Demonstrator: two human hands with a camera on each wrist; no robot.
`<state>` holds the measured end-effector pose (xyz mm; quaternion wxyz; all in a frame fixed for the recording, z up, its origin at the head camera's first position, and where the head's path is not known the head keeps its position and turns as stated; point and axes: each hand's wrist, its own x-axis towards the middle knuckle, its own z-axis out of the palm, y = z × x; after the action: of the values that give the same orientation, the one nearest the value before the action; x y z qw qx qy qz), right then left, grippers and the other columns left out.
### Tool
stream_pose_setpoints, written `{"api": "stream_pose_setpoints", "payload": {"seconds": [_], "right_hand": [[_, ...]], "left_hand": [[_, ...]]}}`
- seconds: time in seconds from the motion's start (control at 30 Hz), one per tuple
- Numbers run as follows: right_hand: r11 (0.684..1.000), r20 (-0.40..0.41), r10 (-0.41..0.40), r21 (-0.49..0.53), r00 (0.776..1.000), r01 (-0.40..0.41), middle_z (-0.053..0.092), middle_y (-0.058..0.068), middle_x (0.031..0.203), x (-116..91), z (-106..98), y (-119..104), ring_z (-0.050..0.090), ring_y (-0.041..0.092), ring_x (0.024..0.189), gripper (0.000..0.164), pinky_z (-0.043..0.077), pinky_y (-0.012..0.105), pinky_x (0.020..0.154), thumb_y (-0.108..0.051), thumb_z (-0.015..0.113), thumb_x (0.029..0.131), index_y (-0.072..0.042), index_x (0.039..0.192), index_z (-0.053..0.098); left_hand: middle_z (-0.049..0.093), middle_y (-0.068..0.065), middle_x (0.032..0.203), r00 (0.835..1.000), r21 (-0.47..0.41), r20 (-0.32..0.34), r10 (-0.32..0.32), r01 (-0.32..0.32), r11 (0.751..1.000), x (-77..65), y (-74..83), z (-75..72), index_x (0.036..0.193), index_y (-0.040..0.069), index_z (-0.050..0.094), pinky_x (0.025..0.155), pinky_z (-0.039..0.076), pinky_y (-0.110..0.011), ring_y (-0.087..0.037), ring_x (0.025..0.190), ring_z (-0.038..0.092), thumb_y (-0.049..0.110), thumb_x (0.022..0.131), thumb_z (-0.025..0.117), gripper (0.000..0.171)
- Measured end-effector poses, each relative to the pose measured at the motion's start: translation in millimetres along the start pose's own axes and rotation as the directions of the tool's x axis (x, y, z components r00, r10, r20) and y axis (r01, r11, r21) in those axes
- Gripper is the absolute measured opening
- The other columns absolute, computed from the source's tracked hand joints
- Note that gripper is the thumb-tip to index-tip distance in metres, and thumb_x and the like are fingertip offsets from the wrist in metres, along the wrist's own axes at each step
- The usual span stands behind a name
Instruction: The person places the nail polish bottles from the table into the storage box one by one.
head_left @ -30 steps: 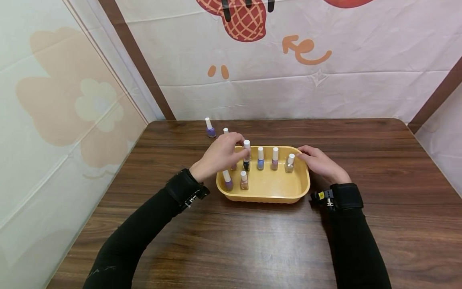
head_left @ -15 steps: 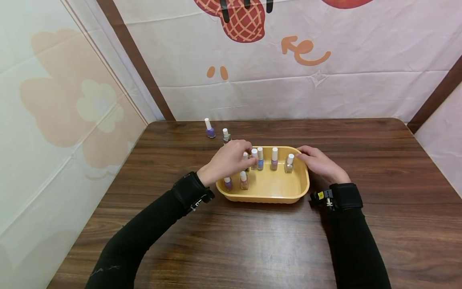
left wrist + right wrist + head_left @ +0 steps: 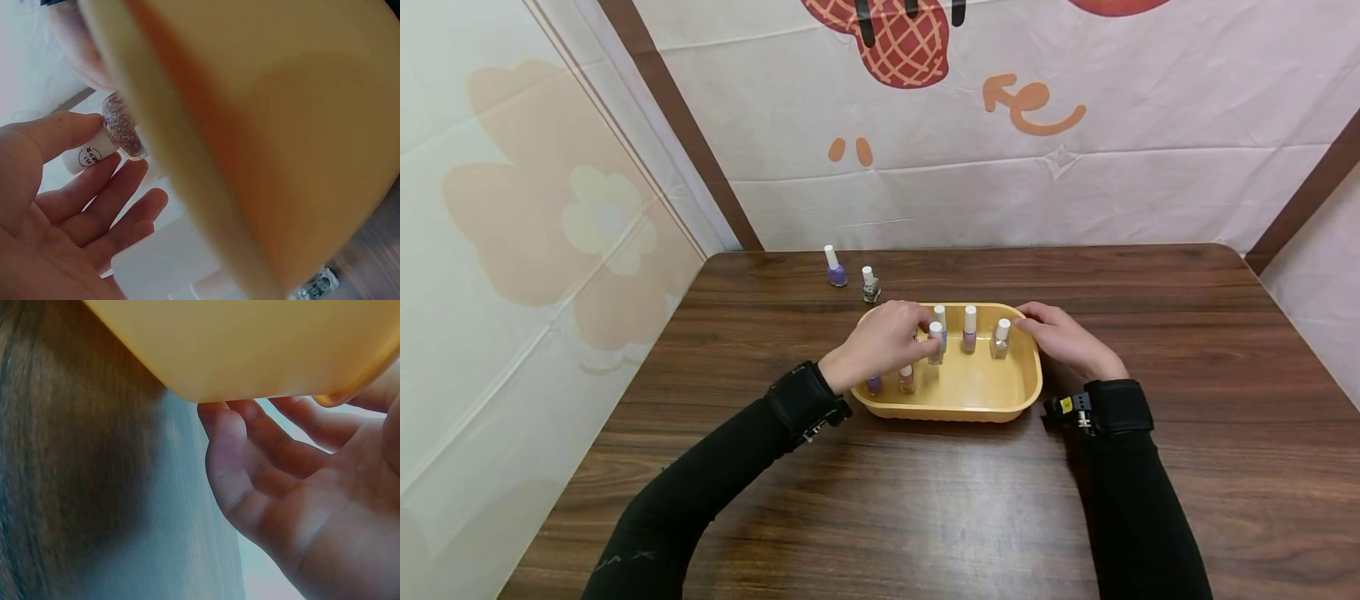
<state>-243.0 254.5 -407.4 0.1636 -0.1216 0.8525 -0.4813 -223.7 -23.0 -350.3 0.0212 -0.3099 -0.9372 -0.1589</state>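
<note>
Over the left half of a yellow plastic tray (image 3: pixel 973 397), my left hand (image 3: pixel 883 342) pinches a white-capped nail polish bottle (image 3: pixel 935 343). Up close in the left wrist view, the glittery nail polish bottle (image 3: pixel 122 125) sits between thumb and fingertips. Whether its base touches the tray floor I cannot tell. My right hand (image 3: pixel 1071 337) holds the tray's right end, thumb at the rim; in the right wrist view its curled fingers (image 3: pixel 228 447) lie against the tray's outer wall (image 3: pixel 237 356). Beside the held bottle stands a blue polish bottle (image 3: pixel 941 317), partly covered.
Inside the tray also stand a mauve bottle (image 3: pixel 970 332), a clear glitter bottle (image 3: pixel 1000 342), a pinkish bottle (image 3: pixel 907 382) and a purple bottle (image 3: pixel 874 386). Behind it, on the wooden table (image 3: pixel 970 500), are another purple bottle (image 3: pixel 836 271) and a dark glitter bottle (image 3: pixel 870 287).
My left hand has carried the pinched bottle right and toward me, lower over the tray. The dark glitter bottle behind has come into full view. My right hand keeps its place.
</note>
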Motion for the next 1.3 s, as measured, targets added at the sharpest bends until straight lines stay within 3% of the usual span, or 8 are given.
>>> {"api": "stream_pose_setpoints", "payload": {"seconds": [0.3, 0.73, 0.9, 1.3], "right_hand": [[1.0, -0.004, 0.003, -0.022, 1.0, -0.004, 0.053, 0.021, 0.13, 0.8, 0.0, 0.9, 0.056, 0.03, 0.111, 0.044, 0.047, 0.035, 0.091, -0.029, 0.034, 0.106, 0.0, 0.136, 0.045], [1.0, -0.007, 0.007, -0.018, 1.0, -0.007, 0.053, 0.022, 0.128, 1.0, 1.1, 1.7, 0.056, 0.029, 0.11, 0.044, 0.047, 0.03, 0.087, -0.03, 0.035, 0.105, 0.001, 0.135, 0.045], [1.0, -0.005, 0.01, -0.005, 1.0, -0.01, 0.054, 0.021, 0.127, 0.5, 0.3, 1.6, 0.057, 0.028, 0.107, 0.043, 0.048, 0.027, 0.084, -0.03, 0.036, 0.105, 0.0, 0.135, 0.046], [1.0, 0.001, 0.009, -0.007, 1.0, -0.009, 0.053, 0.021, 0.129, 0.5, 0.3, 2.0, 0.057, 0.028, 0.109, 0.045, 0.047, 0.031, 0.088, -0.031, 0.034, 0.105, 0.001, 0.136, 0.044]], "left_hand": [[0.069, 0.001, 0.079, 0.999, 0.027, 0.046, 0.009, -0.01, 1.0, 0.7, 2.0, 10.3, 0.086, 0.014, 0.068, 0.053, 0.036, -0.019, -0.008, 0.06, 0.051, 0.028, 0.087, 0.068, 0.014], [0.051, 0.008, 0.063, 0.993, 0.069, 0.113, 0.018, -0.026, 0.997, -0.8, 5.1, 16.3, 0.074, 0.016, 0.063, 0.05, 0.032, -0.019, -0.005, 0.054, 0.046, 0.026, 0.087, 0.066, 0.016], [0.049, 0.009, 0.06, 0.99, 0.087, 0.135, 0.036, -0.048, 0.995, 0.2, 4.8, 20.9, 0.067, 0.018, 0.059, 0.051, 0.033, -0.02, -0.005, 0.055, 0.046, 0.024, 0.086, 0.066, 0.021], [0.046, 0.009, 0.062, 0.986, 0.11, 0.16, 0.055, -0.073, 0.991, 0.1, 4.7, 25.9, 0.067, 0.02, 0.058, 0.052, 0.034, -0.021, -0.005, 0.058, 0.045, 0.022, 0.082, 0.066, 0.018]]}}
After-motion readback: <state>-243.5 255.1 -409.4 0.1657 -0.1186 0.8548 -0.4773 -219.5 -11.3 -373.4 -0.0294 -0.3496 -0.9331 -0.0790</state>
